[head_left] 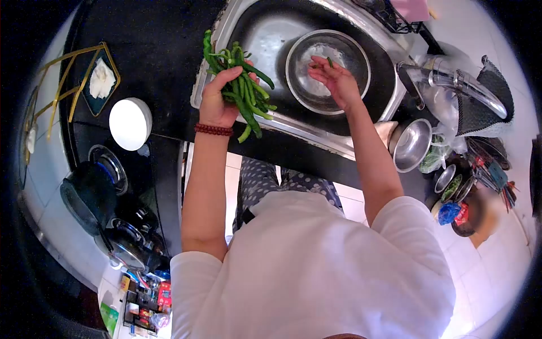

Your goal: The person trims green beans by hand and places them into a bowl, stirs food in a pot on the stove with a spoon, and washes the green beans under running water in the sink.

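Note:
My left hand (217, 100) grips a thick bunch of long green beans (240, 85) over the left rim of a steel sink (265, 34). A red bead bracelet (214, 130) circles that wrist. My right hand (334, 79) reaches over a round steel bowl (355, 51) that sits in the sink basin, and it pinches one small green bean piece (329, 61) between its fingertips.
A black counter (158, 56) holds a white bowl (130, 123) and a dark dish with a white cloth (101, 79). A stove with a black pan (90, 192) lies at left. At right are a faucet (468, 85), a smaller steel bowl (411, 144) and several dishes of vegetables (451, 189).

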The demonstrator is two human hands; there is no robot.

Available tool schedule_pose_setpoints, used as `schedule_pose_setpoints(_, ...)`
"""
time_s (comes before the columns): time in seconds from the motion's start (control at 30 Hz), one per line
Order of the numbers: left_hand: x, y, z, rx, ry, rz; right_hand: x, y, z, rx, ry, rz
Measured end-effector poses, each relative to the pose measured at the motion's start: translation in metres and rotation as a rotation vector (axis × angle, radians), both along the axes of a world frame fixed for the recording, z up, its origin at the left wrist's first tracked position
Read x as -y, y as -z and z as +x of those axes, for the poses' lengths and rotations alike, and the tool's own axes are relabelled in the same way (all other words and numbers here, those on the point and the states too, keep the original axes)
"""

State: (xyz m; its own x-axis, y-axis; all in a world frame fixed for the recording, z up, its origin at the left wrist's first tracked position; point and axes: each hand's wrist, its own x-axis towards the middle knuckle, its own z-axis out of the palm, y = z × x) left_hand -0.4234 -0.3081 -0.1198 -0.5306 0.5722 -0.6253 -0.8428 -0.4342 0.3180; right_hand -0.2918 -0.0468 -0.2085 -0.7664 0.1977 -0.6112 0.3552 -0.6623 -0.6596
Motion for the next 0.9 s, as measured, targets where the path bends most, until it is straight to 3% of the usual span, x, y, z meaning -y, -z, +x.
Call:
schedule_pose_setpoints(0.23,-0.008,-0.003,0.000,0.010,0.031,0.039,0.010,-0.038,-0.012,-0.105,0.121,-0.205)
schedule_pose_setpoints(0.57,-0.023,-0.009,0.010,0.026,0.070,0.056,0.006,-0.038,0.008,-0.216,0.231,-0.363)
schedule_pose_setpoints(0.77,-0.020,-0.007,0.014,0.006,0.103,0.059,0.012,-0.052,0.013,-0.130,0.213,-0.197)
schedule_pose_setpoints(0.9,-0.016,-0.008,0.019,-0.069,0.147,-0.015,0.025,-0.081,0.005,-0.037,-0.015,0.077)
